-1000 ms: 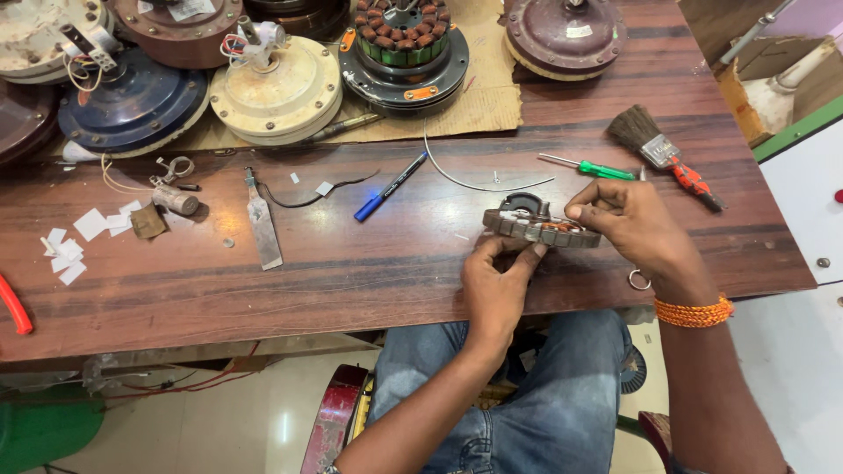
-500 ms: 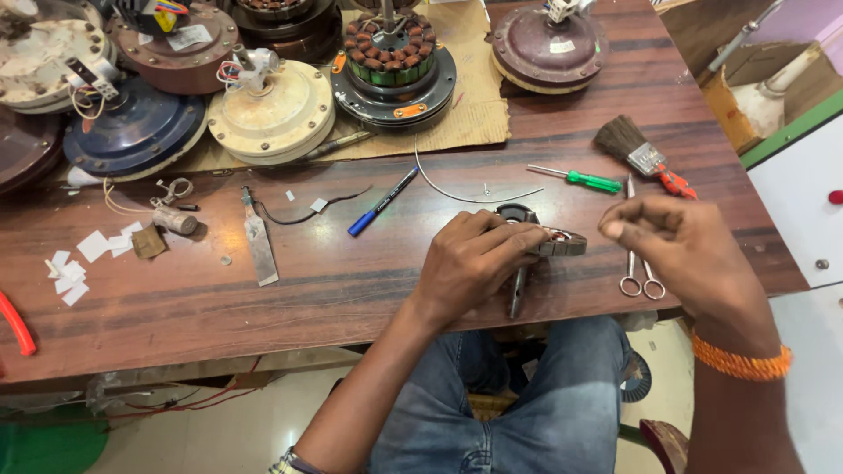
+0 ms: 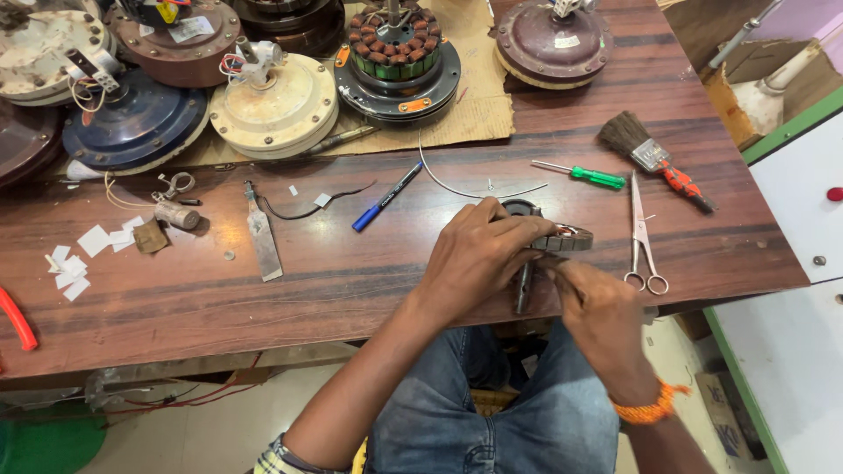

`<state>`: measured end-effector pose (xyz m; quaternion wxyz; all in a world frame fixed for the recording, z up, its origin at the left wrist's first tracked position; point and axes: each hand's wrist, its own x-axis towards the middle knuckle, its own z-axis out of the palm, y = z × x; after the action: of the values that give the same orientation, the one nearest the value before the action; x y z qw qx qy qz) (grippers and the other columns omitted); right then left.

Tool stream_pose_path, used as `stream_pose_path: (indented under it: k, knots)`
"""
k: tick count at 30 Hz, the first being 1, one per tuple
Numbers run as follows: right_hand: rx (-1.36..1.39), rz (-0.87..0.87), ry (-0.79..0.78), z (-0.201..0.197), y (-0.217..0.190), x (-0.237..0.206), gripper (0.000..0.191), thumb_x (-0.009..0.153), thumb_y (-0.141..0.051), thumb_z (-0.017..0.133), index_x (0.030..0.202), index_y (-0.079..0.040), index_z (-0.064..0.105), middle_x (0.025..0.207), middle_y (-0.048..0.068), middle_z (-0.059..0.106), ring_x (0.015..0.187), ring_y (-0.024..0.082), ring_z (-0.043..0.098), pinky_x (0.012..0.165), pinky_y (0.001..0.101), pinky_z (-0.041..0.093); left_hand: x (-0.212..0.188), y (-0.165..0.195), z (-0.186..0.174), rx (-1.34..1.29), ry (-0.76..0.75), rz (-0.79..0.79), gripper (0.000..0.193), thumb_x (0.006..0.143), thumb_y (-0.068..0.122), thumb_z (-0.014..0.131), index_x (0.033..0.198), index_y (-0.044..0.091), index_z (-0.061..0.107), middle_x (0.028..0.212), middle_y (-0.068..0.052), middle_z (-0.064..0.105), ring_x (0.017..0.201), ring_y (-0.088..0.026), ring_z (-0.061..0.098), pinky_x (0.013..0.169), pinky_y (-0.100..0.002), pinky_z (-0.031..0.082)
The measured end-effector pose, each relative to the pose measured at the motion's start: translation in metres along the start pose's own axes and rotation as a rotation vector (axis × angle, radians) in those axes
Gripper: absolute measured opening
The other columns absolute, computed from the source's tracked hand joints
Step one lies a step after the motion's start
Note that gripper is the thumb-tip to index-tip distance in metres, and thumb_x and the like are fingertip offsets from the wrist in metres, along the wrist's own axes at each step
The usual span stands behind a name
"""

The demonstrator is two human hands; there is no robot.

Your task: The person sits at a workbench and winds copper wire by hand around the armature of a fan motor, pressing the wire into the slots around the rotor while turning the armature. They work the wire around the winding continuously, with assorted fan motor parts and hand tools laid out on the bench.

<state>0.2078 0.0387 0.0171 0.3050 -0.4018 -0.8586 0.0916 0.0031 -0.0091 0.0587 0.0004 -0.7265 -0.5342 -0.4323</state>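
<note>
My left hand (image 3: 479, 254) grips a small wound motor stator (image 3: 569, 239) from above at the table's front edge. The stator's dark shaft (image 3: 523, 294) points down over the edge. My right hand (image 3: 604, 318) comes up from below, fingers pinched against the stator's underside beside the shaft. What the fingertips pinch is hidden. A pair of steel scissors (image 3: 644, 239) lies on the wooden table (image 3: 351, 281) just right of both hands, untouched.
Several round fan motor housings (image 3: 272, 105) and an open copper-wound motor (image 3: 397, 57) stand at the back on cardboard. A green screwdriver (image 3: 593, 177), a brush (image 3: 645, 154), a blue pen (image 3: 385, 198), a metal scraper (image 3: 263, 239) and paper scraps (image 3: 70, 262) lie about. A white cabinet (image 3: 790, 202) stands on the right.
The scissors left my right hand and now lie on the table. My right hand dropped below the stator. My left hand keeps its grip on the stator.
</note>
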Motion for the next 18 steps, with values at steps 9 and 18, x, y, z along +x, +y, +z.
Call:
stream_pose_path:
  k: [9,18]
  knots:
    - [0.283,0.169,0.125,0.030,-0.002,-0.026,0.016,0.087,0.000,0.071,0.102,-0.001,0.076,0.077,0.017,0.071,0.056,0.022,0.066,0.056,0.0345,0.049,-0.034,-0.016,0.011,0.245,0.050,0.341,0.051,0.094,0.038,0.071,0.143,0.027,0.063,0.151,0.003,0.048,0.125,-0.021,0.051,0.106,-0.040,0.041]
    - [0.184,0.231,-0.076,-0.034,-0.012,-0.032,0.026,0.078,-0.015,0.081,0.103,-0.009,0.080,0.067,0.010,0.067,0.047,0.021,0.053,0.047,0.0337,0.042,-0.041,-0.020,0.017,0.420,0.109,0.449,0.013,0.094,0.026,0.074,0.105,0.021,0.078,0.143,0.011,0.060,0.104,-0.012,0.052,0.087,-0.030,0.042]
